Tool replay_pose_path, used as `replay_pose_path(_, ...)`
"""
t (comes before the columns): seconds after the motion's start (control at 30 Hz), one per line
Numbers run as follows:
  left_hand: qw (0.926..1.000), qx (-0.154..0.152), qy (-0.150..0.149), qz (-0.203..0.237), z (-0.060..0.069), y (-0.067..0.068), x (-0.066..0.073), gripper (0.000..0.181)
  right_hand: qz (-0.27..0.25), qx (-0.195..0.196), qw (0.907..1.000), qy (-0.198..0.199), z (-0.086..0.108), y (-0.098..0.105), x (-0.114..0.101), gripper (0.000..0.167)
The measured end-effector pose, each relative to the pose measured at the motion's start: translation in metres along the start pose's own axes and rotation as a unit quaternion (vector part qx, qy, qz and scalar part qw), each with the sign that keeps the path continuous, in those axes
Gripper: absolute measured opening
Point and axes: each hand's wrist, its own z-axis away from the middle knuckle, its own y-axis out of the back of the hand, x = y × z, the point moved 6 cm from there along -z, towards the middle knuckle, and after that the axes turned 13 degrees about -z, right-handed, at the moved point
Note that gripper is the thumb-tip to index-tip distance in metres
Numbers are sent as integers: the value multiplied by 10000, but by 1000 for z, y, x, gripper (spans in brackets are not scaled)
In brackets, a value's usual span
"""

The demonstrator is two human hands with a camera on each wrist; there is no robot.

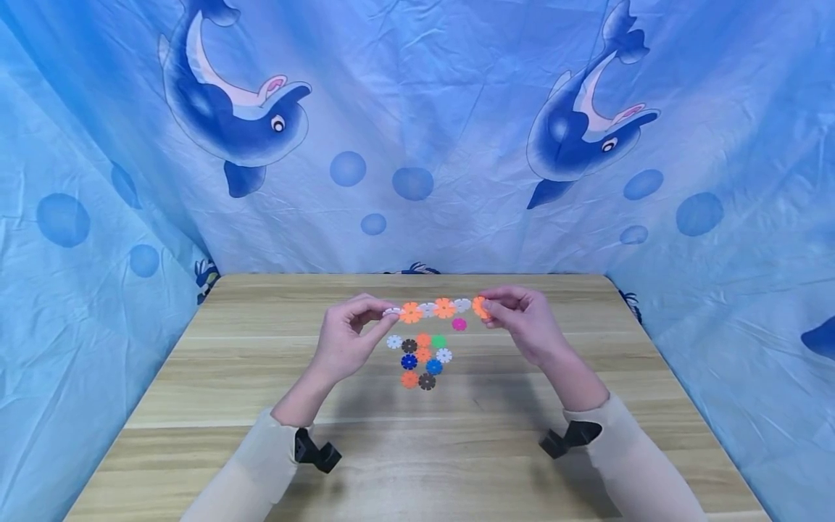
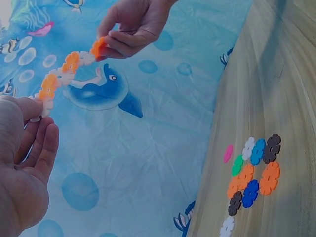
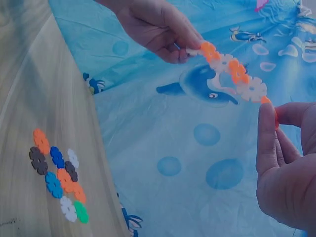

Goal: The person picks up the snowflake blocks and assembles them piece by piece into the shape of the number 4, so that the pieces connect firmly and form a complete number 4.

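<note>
A chain of snowflake building discs [image 1: 444, 308], white and orange by turns, is held up above the table between the two hands. My left hand [image 1: 349, 337] pinches the white disc [image 1: 392, 312] at the chain's left end with thumb and fingers. At the other end, my right hand [image 1: 527, 322] pinches an orange snowflake disc [image 3: 265, 99], partly hidden by the fingertips. This orange disc is right by the chain's last white disc [image 3: 252, 90]; whether the two are slotted together I cannot tell.
On the wooden table [image 1: 228, 377] lie several loose snowflake discs, among them a green one [image 1: 438, 341], a dark blue one [image 1: 409, 362] and a brown one [image 1: 427, 381]. A pink disc [image 1: 459, 324] lies farther back. A blue dolphin-print curtain [image 1: 417, 232] surrounds the table's back and sides.
</note>
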Motion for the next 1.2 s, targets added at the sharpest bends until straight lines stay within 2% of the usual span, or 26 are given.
replay_pose_path(0.13,10000,-17,15,-9,0,-1,0,10,-19,-82,10000,25,3,-4,-3,34)
replay_pose_path(0.43,10000,-7,-11,55,2,-2,1,11,-72,89,9999,20,2,-4,-4,29)
replay_pose_path(0.77,9998,-112,-69,135,3,-7,3,9,175,254,9992,-271,6,-6,0,23)
replay_pose_path(1.07,9998,-48,-143,-147,4,-10,0,8,12,334,9992,-225,7,-4,5,27)
replay_pose_path(1.2,9993,-68,-160,-330,3,-10,-1,8,108,313,9993,-170,7,-4,4,23)
